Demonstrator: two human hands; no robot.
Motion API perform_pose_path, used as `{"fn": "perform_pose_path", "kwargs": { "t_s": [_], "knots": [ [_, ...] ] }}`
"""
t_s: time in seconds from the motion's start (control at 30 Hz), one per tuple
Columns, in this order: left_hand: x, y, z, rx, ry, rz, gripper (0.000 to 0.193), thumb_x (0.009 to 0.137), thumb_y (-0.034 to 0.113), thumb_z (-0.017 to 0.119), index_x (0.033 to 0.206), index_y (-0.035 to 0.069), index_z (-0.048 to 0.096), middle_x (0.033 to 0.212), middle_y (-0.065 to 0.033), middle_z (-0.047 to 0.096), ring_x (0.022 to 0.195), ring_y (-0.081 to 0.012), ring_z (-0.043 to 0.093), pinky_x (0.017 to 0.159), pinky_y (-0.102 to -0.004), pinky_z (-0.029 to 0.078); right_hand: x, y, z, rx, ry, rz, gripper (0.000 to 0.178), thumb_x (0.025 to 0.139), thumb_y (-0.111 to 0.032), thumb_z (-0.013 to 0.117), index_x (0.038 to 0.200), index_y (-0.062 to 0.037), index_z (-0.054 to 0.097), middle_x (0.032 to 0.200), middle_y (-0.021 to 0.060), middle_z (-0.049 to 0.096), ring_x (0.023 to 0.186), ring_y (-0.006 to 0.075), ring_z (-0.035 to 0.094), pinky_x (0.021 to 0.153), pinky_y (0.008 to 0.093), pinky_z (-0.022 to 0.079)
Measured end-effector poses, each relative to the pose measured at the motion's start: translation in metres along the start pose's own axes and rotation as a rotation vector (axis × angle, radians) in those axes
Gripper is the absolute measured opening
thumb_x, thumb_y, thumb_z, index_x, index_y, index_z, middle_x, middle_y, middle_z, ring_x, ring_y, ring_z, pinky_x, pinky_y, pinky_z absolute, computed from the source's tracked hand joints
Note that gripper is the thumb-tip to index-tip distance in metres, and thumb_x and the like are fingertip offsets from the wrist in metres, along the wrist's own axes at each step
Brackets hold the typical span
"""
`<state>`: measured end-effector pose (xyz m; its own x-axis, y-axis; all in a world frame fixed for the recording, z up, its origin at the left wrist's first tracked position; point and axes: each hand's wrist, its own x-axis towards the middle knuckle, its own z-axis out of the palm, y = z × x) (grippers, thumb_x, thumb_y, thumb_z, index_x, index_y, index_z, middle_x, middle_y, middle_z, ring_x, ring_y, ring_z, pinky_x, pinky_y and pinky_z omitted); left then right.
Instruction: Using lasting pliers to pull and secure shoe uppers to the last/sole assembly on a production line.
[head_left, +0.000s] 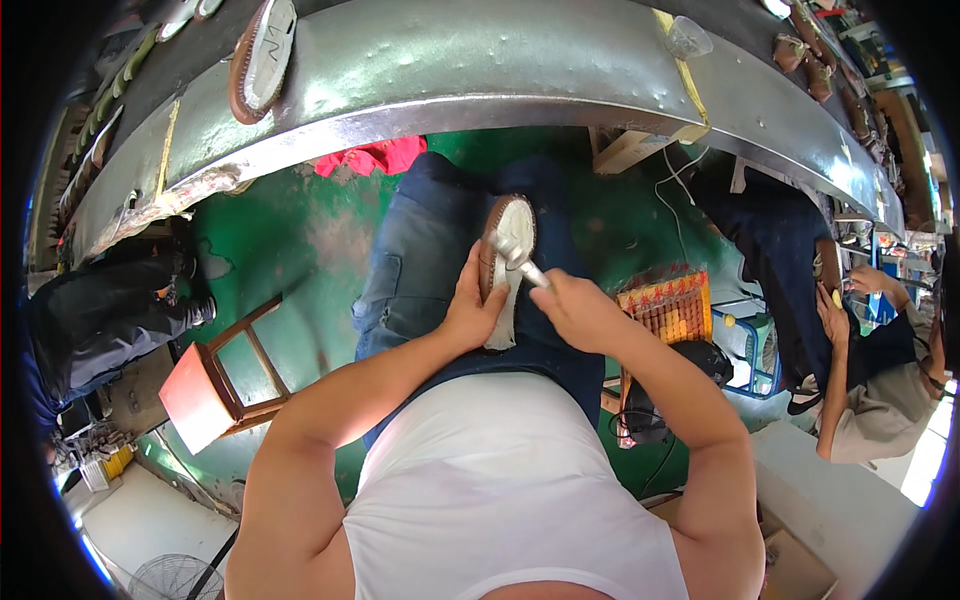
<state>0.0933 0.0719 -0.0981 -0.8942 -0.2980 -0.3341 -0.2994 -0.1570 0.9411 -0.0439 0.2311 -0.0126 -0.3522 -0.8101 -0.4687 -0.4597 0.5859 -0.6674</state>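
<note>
A brown shoe upper with a pale, rough underside (514,218) lies sole-up along my thighs, its toe pointing away from me. My left hand (472,308) is closed round the shoe's left side, the thumb over its edge. My right hand (582,312) grips a hammer (532,272) from the right. The metal hammer head is over the middle of the underside; whether it touches cannot be told. On the metal-topped bench (480,60) ahead, another brown shoe (263,62) lies with its pale underside up, bearing a dark mark.
A red-topped wooden stool (197,396) is at left, with a person's dark-clothed legs (110,300) beyond. Red cloth (375,156) lies under the bench. At right are a beaded seat mat (668,308), a black bag (690,375) and a co-worker (880,400) handling a shoe.
</note>
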Motion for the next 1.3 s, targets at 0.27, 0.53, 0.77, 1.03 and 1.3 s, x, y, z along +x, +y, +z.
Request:
{"fn": "perform_pose_path", "kwargs": {
  "t_s": [0.27, 0.53, 0.77, 1.03, 1.3],
  "knots": [
    [-0.023, 0.002, -0.031, 0.311, -0.235, -0.004, 0.108, 0.090, 0.022, 0.066, 0.149, -0.002, -0.022, 0.159, -0.0289, 0.005, 0.149, -0.0347, 0.012, 0.120, -0.0379, 0.014, 0.006, 0.010, -0.003, 0.011, -0.038, 0.043, 0.044, 0.101, -0.039, 0.046, 0.099, 0.0036, 0.057, 0.086, 0.0230, 0.068, 0.081, 0.0390, 0.067, 0.073, 0.0470, 0.052],
    [-0.049, 0.123, -0.091, -0.529, -0.169, -0.081, 0.069, 0.091, 0.002, 0.060, 0.153, 0.002, 0.028, 0.151, -0.0092, 0.041, 0.137, -0.0186, 0.041, 0.113, -0.0332, 0.031, -0.005, 0.046, 0.013, 0.826, 0.234, 0.152, 0.043, 0.104, -0.036, 0.041, 0.100, 0.0031, 0.058, 0.081, 0.0088, 0.064, 0.069, 0.0152, 0.064, 0.064, 0.0294, 0.051],
    [0.061, 0.301, -0.128, -0.120, -0.030, 0.170, 0.065, 0.089, 0.008, 0.063, 0.147, -0.005, 0.037, 0.137, -0.0133, 0.055, 0.120, -0.0194, 0.056, 0.101, -0.0327, 0.045, 0.012, 0.060, 0.022, 0.783, 0.150, 0.224, 0.044, 0.104, -0.035, 0.040, 0.099, 0.0035, 0.060, 0.082, 0.0100, 0.067, 0.067, 0.0168, 0.066, 0.064, 0.0307, 0.053],
    [0.303, 0.359, -0.102, 1.588, 0.247, 1.010, 0.055, 0.087, 0.005, 0.056, 0.141, 0.002, 0.047, 0.126, -0.0171, 0.061, 0.120, -0.0298, 0.056, 0.105, -0.0508, 0.042, 0.031, 0.064, 0.012, 1.019, 0.028, 0.266, 0.044, 0.105, -0.034, 0.038, 0.101, 0.0042, 0.060, 0.083, 0.0100, 0.067, 0.067, 0.0164, 0.066, 0.064, 0.0312, 0.053],
    [0.370, 0.352, -0.132, 1.406, 0.007, 0.978, 0.027, 0.085, 0.007, 0.050, 0.104, 0.006, 0.069, 0.084, -0.0135, 0.071, 0.084, -0.0308, 0.070, 0.083, -0.0402, 0.054, 0.050, 0.078, -0.021, 1.061, -0.043, 0.250, 0.046, 0.106, -0.039, 0.033, 0.107, 0.0000, 0.057, 0.088, 0.0087, 0.068, 0.072, 0.0146, 0.068, 0.050, 0.0241, 0.045]
  ]
}}
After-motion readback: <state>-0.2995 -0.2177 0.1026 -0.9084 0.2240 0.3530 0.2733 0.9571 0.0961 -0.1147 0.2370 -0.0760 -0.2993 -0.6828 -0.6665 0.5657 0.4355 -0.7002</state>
